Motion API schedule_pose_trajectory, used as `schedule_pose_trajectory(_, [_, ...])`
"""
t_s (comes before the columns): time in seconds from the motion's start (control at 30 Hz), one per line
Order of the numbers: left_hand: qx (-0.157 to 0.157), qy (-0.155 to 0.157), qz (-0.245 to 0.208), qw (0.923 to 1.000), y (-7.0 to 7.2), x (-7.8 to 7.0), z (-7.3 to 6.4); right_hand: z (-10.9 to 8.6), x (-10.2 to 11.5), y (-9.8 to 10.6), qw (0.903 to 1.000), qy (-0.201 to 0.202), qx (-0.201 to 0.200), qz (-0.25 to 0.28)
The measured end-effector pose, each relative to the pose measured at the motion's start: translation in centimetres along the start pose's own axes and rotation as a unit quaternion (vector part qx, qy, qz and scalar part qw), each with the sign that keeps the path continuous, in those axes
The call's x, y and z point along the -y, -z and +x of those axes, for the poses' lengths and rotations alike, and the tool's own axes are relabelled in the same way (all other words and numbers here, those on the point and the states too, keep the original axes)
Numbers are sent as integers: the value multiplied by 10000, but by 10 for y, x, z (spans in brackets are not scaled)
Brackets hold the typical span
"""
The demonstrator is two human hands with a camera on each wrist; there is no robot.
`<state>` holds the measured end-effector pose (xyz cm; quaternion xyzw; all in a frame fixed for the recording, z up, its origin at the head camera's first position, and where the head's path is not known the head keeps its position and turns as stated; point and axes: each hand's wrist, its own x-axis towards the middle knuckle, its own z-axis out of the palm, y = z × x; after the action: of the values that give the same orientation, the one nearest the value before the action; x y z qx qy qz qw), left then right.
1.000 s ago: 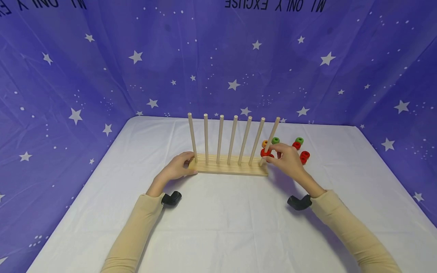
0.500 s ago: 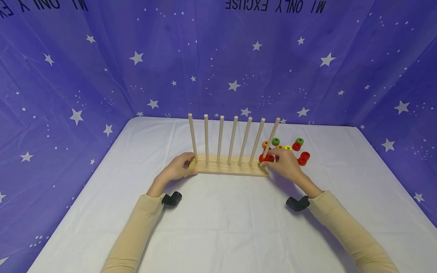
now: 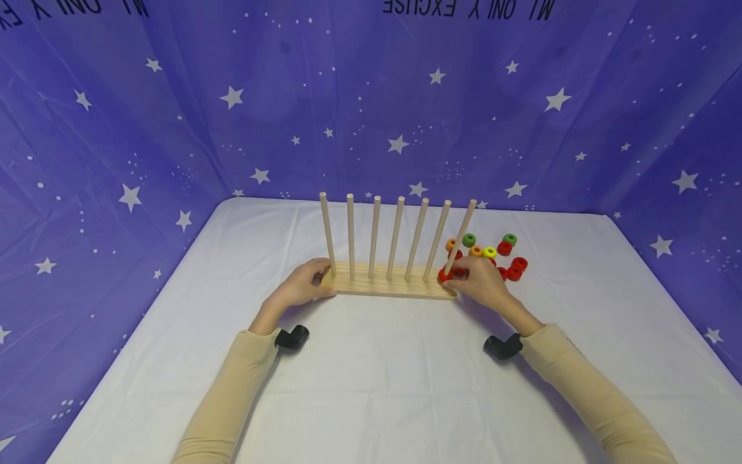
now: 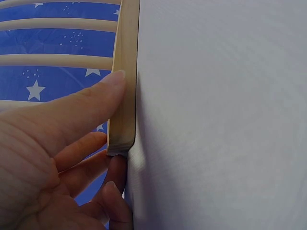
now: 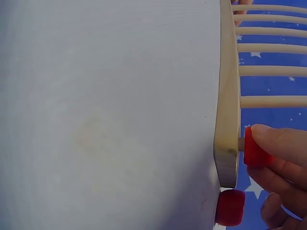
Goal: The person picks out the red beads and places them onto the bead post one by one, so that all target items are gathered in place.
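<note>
A pale wooden base [image 3: 379, 287] with a row of several upright pegs [image 3: 397, 238] stands on the white cloth. My left hand [image 3: 300, 283] grips its left end, thumb [image 4: 103, 98] on the front edge and fingers round the end. At the rightmost peg [image 3: 462, 235], my right hand [image 3: 481, 280] pinches a red bead [image 3: 444, 276] threaded on it. In the right wrist view that red bead [image 5: 255, 148] sits low on the peg, with a short gap of bare wood between it and the base. The other pegs carry no beads.
Loose beads lie behind and right of the base: green [image 3: 469, 240], yellow [image 3: 489, 252], orange [image 3: 452, 245] and several red [image 3: 519, 263]. One red bead [image 5: 230, 207] lies close by the base's right end. A purple star-printed cloth [image 3: 371, 96] hangs behind the table.
My right hand has slid the red bead down the rightmost peg, from partway up to near the base. More loose beads show behind it. My left hand stays on the base.
</note>
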<state>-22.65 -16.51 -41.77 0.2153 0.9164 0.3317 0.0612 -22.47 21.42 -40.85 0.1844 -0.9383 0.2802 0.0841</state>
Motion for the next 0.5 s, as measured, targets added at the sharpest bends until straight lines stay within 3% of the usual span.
schedule_pose_trajectory(0.5, [-22, -59, -22, 10000, 0, 2, 0, -1, -5, 6, 9996, 76, 254, 57])
